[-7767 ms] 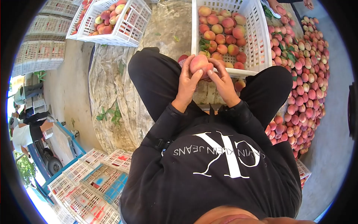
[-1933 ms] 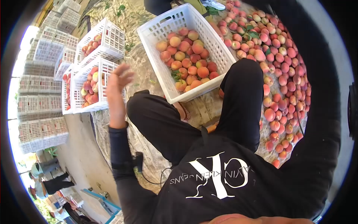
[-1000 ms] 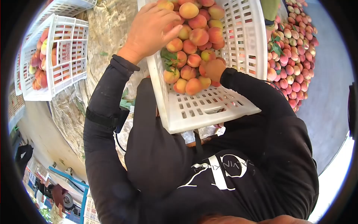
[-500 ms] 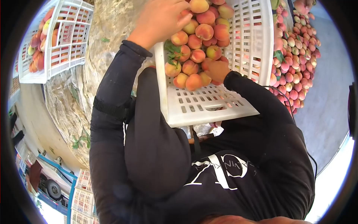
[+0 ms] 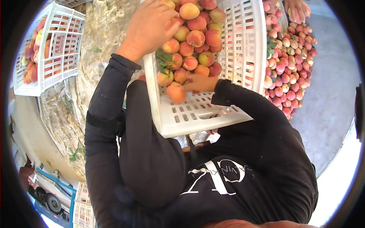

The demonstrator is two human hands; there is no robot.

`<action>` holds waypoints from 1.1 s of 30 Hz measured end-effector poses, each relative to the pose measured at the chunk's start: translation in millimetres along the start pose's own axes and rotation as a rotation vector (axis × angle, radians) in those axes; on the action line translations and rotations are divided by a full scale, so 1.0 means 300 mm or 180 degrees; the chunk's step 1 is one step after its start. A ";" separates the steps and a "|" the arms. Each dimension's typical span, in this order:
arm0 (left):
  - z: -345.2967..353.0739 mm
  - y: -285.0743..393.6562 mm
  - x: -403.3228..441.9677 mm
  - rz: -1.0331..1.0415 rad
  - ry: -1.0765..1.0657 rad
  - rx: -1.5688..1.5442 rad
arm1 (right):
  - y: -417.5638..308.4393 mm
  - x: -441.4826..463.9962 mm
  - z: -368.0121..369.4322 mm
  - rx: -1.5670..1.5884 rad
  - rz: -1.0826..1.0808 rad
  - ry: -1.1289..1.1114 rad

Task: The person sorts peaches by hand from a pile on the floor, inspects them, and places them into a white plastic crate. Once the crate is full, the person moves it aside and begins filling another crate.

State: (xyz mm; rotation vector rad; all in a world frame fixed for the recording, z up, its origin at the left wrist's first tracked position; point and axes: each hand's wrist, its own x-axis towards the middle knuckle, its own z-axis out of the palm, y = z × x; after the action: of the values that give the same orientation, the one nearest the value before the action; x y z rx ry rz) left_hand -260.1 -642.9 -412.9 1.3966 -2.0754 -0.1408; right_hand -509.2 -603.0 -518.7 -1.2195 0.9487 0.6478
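Note:
A white plastic crate (image 5: 156,121) stands tilted in front of me, its upper part filled with peaches (image 5: 195,38). My left hand (image 5: 150,30) is over the crate's left side, fingers and thumb curved round a peach (image 5: 169,25) among the others. Low in the crate, my right hand (image 5: 203,83) reaches in from the right. Its fingers are closed against a blurred orange peach (image 5: 176,93) at the lower edge of the fruit. Green leaves (image 5: 163,60) lie on the peaches at the left.
On the right, a large heap of peaches (image 5: 289,68) lies on a grey surface (image 5: 330,76); another person's hands (image 5: 296,9) hold fruit at its top. At left, another white crate (image 5: 61,49) of peaches stands by a crumpled sheet (image 5: 102,30). Stacked crates (image 5: 83,209) are lower left.
My right hand has moved left along the lower row of peaches, and one peach has shifted down. The whole view has slid slightly; my left hand stays on the fruit.

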 end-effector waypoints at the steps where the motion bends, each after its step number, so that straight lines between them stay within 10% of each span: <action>1: -0.001 -0.002 -0.001 -0.0028 -0.0026 -0.0061 | 0.016 -0.001 -0.039 0.0300 -0.0561 0.0217; 7: 0.003 0.004 -0.003 -0.0013 0.0089 -0.0072 | 0.260 0.127 -0.336 -0.0635 -0.0483 0.2714; 25: 0.054 -0.056 -0.024 0.0022 0.0049 0.0313 | 0.260 0.086 -0.187 -0.1334 0.1131 0.1855; 28: 0.046 -0.035 -0.026 0.0056 0.0063 0.0242 | 0.274 0.107 -0.149 -0.0498 -0.0234 0.4146; 33: 0.032 -0.021 -0.016 0.0057 0.0009 0.0232 | 0.272 0.146 -0.236 -0.0597 -0.0761 0.4339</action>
State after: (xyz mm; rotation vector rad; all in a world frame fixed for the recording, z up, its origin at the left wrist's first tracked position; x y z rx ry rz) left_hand -259.2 -643.9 -425.1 1.4199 -2.1091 -0.0560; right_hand -574.4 -654.1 -600.7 -1.9187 1.8067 -0.4301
